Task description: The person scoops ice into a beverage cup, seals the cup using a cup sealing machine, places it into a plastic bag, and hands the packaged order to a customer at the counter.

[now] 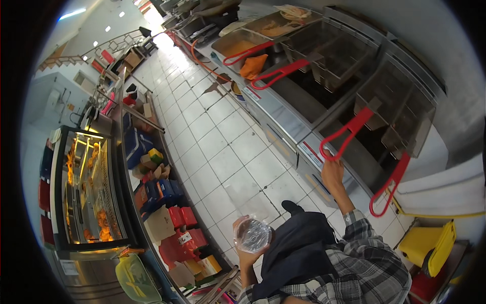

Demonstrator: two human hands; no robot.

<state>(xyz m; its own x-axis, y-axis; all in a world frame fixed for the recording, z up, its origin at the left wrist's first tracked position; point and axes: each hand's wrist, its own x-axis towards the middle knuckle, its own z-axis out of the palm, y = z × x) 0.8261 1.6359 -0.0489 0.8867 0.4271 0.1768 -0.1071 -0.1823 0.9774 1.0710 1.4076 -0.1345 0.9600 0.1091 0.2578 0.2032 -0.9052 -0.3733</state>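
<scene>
In my left hand (248, 254), at the lower middle, is a round clear plastic container (253, 235), seen from above, with crinkled film or a lid over its top. A thin transparent sheet or bag (250, 199) shows just beyond it against the floor tiles. My right hand (333, 173) is at the front edge of a steel deep fryer (281, 117). Its fingertips meet the looped end of a red fry-basket handle (347, 133), which partly covers them; whether they grip it is unclear. The wire basket (370, 97) belonging to that handle sits over the fryer well.
Another red handle (393, 186) juts out at the right. Steel pans (241, 43) and an orange cloth (253, 67) sit farther along. At left are a lit display cabinet (89, 190) with fried food and a shelf of folded boxes (182, 243). A yellow bin (423, 243) stands lower right.
</scene>
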